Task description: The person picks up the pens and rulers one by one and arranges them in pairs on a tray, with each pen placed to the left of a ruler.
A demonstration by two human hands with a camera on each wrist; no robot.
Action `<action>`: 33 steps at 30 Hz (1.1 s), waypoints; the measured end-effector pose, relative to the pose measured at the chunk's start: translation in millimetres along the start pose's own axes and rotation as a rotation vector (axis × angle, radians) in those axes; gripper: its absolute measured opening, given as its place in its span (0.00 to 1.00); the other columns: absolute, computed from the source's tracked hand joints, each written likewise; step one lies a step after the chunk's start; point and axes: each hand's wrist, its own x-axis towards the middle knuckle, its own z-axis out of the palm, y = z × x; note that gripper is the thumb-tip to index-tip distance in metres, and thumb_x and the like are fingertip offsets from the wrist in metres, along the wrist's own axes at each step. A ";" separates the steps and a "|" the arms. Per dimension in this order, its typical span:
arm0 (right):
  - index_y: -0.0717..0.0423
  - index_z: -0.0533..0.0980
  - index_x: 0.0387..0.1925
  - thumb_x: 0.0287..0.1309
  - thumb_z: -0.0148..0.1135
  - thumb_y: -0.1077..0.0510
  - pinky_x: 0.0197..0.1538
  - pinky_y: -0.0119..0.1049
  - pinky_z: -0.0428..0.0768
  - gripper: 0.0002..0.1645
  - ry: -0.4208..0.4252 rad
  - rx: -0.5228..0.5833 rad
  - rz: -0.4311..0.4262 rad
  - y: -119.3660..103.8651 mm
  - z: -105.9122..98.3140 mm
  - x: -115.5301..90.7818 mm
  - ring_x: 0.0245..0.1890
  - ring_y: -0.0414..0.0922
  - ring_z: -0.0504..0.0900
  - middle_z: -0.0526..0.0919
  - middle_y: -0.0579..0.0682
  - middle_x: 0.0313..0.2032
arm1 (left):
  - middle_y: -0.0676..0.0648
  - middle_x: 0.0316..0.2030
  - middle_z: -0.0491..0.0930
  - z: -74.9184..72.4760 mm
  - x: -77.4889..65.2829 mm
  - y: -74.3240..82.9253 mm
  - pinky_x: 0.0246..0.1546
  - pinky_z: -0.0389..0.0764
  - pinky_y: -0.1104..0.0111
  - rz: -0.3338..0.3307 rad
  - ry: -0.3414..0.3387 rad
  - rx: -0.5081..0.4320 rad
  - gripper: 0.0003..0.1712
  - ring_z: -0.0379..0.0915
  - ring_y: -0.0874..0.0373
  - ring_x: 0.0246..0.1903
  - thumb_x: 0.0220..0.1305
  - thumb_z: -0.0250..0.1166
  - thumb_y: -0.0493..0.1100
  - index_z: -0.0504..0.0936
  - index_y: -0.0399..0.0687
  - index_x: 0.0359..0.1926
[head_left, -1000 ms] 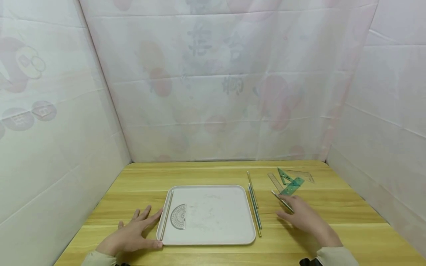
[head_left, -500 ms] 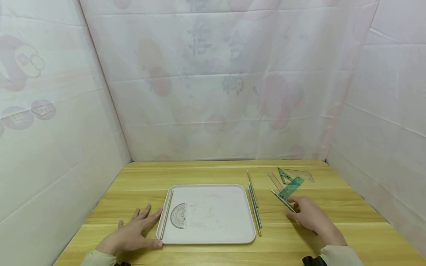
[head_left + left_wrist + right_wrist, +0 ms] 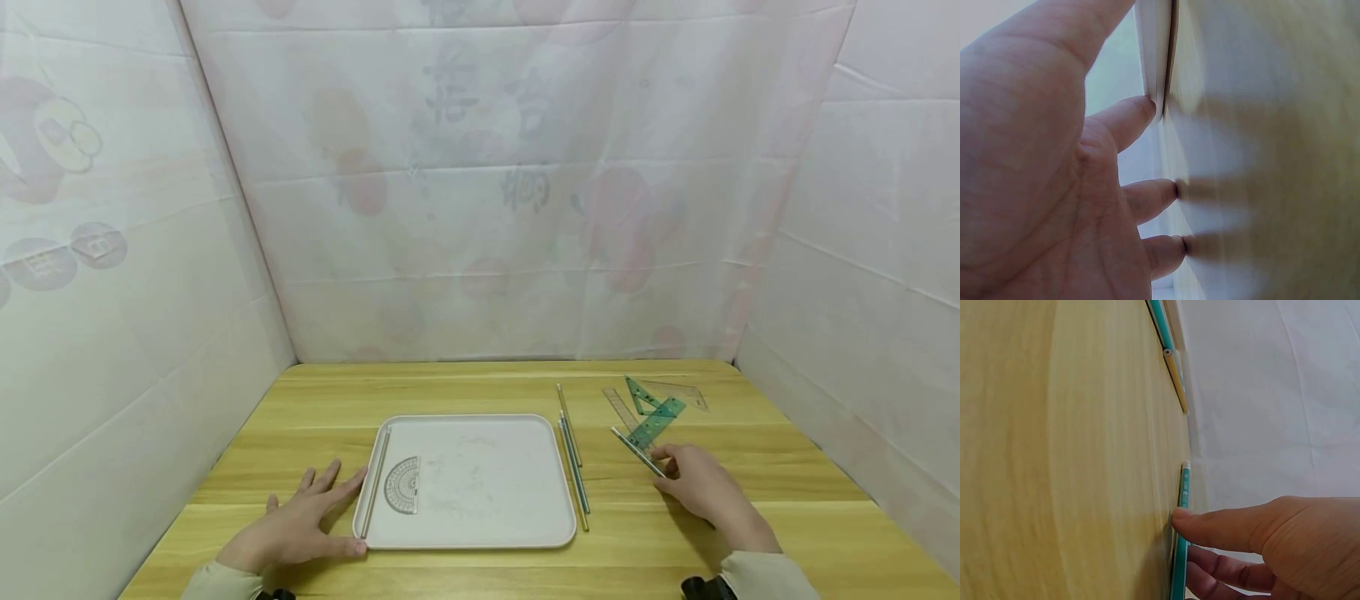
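1. The worktop (image 3: pixel 300 433) ran back to a printed cloth wall (image 3: pixel 480 250) along its far edge.
2. The white tray (image 3: pixel 495 500) lay toward the worktop's near edge, left of its right-hand half.
3. The left hand (image 3: pixel 300 521) had its fingers spread apart, thumb and index finger touching the tray near its left edge and near-left corner.
4. The right hand (image 3: pixel 701 483) had its grip clamped on a teal pencil (image 3: pixel 637 452), between the tray and the worktop's right edge.
5. Beyond that pencil, toward the far-right corner, lay a green ruler (image 3: pixel 657 422), a green set square (image 3: pixel 633 397) and clear drawing tools (image 3: pixel 618 408).
6. A clear protractor (image 3: pixel 402 485) lay inside the tray, near a lone pencil (image 3: pixel 376 483) along its left edge.
7. Several loose pencils (image 3: pixel 575 464) lay along the tray's right edge.
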 end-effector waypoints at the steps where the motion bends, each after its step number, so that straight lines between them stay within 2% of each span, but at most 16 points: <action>1: 0.68 0.81 0.60 0.67 0.73 0.60 0.52 0.59 0.85 0.25 0.003 -0.001 0.003 0.2 0.3 0.0 0.47 0.54 0.87 0.88 0.56 0.44 | 0.27 0.84 0.47 -0.3 0.3 0.0 0.55 0.35 0.06 -0.002 -0.001 0.003 0.63 0.35 0.11 0.78 0.57 0.76 0.74 0.59 0.60 0.85; 8: 0.66 0.83 0.57 0.66 0.72 0.64 0.48 0.55 0.85 0.19 0.019 -0.007 0.006 0.8 1.1 0.2 0.43 0.50 0.86 0.88 0.53 0.42 | 0.26 0.84 0.47 -1.5 1.7 0.8 0.55 0.36 0.06 -0.007 -0.007 0.014 0.63 0.35 0.10 0.77 0.57 0.76 0.73 0.58 0.61 0.86; 18: 0.65 0.82 0.55 0.66 0.71 0.66 0.45 0.53 0.85 0.17 0.021 -0.011 0.024 1.3 2.9 0.0 0.42 0.49 0.85 0.88 0.53 0.41 | 0.26 0.84 0.47 -2.0 1.3 1.8 0.55 0.37 0.06 -0.001 -0.006 0.013 0.62 0.35 0.10 0.77 0.58 0.76 0.73 0.58 0.60 0.86; 33: 0.62 0.84 0.52 0.65 0.70 0.66 0.43 0.54 0.85 0.15 0.018 -0.049 0.052 -2.5 2.2 0.8 0.41 0.49 0.86 0.89 0.51 0.40 | 0.26 0.84 0.45 -1.4 0.6 0.6 0.54 0.35 0.06 0.006 -0.002 -0.014 0.63 0.33 0.10 0.77 0.58 0.76 0.72 0.58 0.60 0.86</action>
